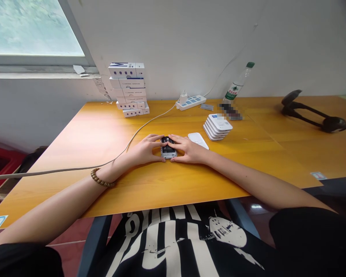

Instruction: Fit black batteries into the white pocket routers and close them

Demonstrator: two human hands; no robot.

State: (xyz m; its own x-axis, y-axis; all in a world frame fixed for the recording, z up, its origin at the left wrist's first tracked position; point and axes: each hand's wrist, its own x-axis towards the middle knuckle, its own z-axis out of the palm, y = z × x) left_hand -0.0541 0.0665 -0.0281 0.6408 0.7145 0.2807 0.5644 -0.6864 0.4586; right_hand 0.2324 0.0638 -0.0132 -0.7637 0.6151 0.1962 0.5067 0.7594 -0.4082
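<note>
A small white electronic device (169,156), its back off, lies on the wooden table in front of me. Inside it sits a black battery (171,149) with pale print. My left hand (146,151) grips the device's left edge, thumb at the near corner and fingers at the far side and over the battery. From the right, my right hand (187,149) holds the opposite edge, with a finger also touching the battery. Partly behind my right hand lies a white rounded cover (199,140). Farther right stands a stack of several white rounded devices (217,127).
Several white boxes (129,93) are stacked at the back left. A power strip (191,102) lies near the wall, its grey cable (144,125) crossing the table and passing by my left wrist. A water bottle (235,87) and a black headset-like object (311,111) are to the right.
</note>
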